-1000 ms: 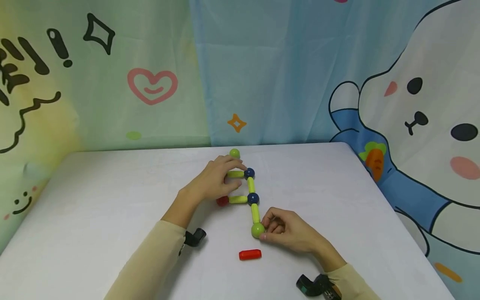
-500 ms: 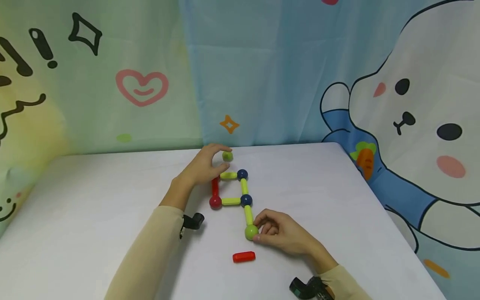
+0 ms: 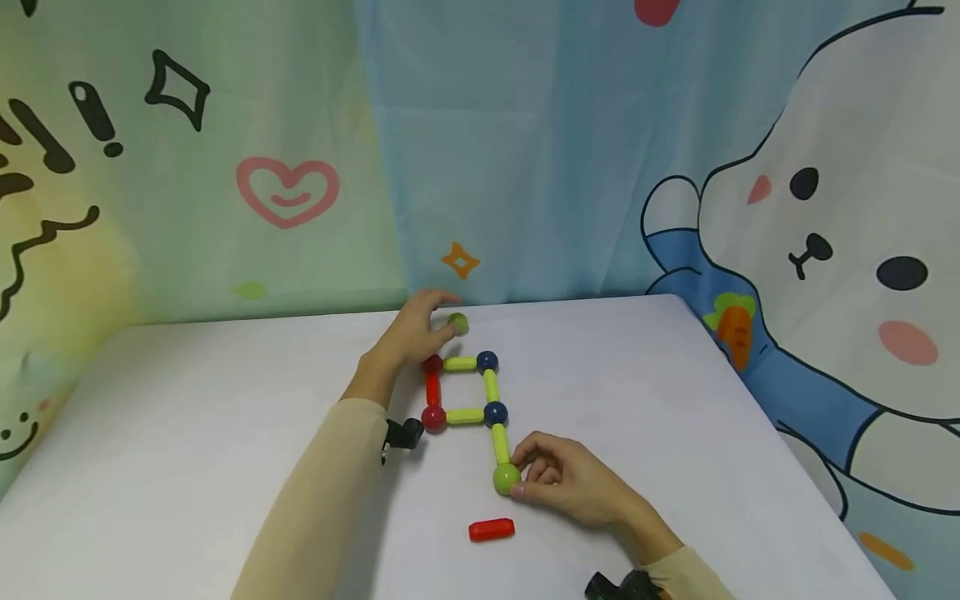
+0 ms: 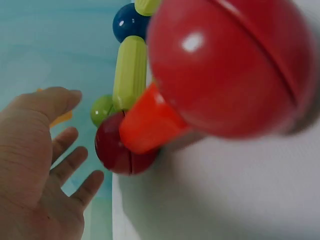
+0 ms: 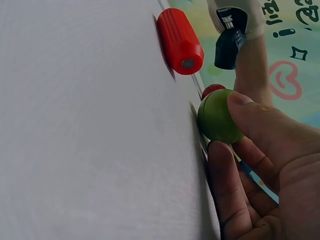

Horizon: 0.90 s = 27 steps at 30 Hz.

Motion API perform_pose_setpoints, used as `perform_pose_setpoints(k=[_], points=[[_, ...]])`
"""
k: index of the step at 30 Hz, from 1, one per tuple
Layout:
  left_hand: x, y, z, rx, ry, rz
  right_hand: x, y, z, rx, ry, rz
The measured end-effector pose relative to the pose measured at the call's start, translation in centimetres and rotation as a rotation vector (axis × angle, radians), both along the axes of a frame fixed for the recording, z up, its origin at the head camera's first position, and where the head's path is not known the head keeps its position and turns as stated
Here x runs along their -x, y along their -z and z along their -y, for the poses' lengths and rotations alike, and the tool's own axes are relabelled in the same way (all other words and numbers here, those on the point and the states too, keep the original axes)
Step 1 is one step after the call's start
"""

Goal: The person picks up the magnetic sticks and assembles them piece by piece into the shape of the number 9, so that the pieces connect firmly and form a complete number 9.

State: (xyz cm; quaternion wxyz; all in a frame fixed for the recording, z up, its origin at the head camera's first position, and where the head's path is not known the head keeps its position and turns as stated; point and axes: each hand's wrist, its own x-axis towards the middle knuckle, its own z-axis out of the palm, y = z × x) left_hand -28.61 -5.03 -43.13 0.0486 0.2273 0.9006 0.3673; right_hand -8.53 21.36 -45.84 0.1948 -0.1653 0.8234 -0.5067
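My left hand reaches to the far edge of the table. Its fingers are spread around a small green ball without closing on it; the left wrist view has thumb and fingers apart. Near that hand lies a figure of sticks and balls: a red stick between two red balls, yellow-green sticks, and two dark blue balls. From the nearer blue ball a stick runs to a larger green ball. My right hand pinches this ball between thumb and index finger, as the right wrist view confirms.
A loose red stick lies on the white tabletop, nearer to me than the figure. Behind the table's far edge hangs a printed curtain. Each wrist carries a black camera.
My left hand has moved from above the figure's far part to the far green ball, uncovering the red stick and far red ball. The right hand keeps its pinch on the near ball.
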Motion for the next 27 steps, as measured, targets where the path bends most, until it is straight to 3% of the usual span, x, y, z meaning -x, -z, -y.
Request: perform_pose_setpoints(k=[8, 14, 18, 27], points=[[0.5, -0.1, -0.1, 0.117, 0.026, 0.026, 0.0, 0.1, 0.2, 0.0, -0.009, -0.001], [1.0, 0.4, -0.4, 0.133, 0.065, 0.08, 0.2, 0.2, -0.2, -0.003, 0.0, 0.016], [1.0, 0.6, -0.5, 0.143, 0.057, 0.108, 0.1, 0.4, 0.0, 0.017, -0.009, 0.021], [1.1, 0.8, -1.7, 0.208, 0.046, 0.077, 0.0, 0.2, -0.2, 0.017, 0.002, 0.016]])
